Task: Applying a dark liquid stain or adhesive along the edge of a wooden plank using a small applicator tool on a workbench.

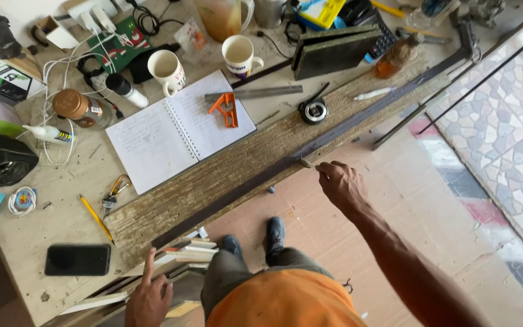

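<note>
Rough wooden workbench (225, 175), long dark strip (310, 148), right hand (339, 183) pinching small marker (305, 163)

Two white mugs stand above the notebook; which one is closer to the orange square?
The right mug, handle pointing right, above the orange square. The left mug stands over the notebook's spiral.

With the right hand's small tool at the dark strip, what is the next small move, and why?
Probably make the mark where the tool tip meets the long dark strip: the right hand already pinches it there, and the left hand rests near the strip's near end, one finger on the bench edge.
</note>
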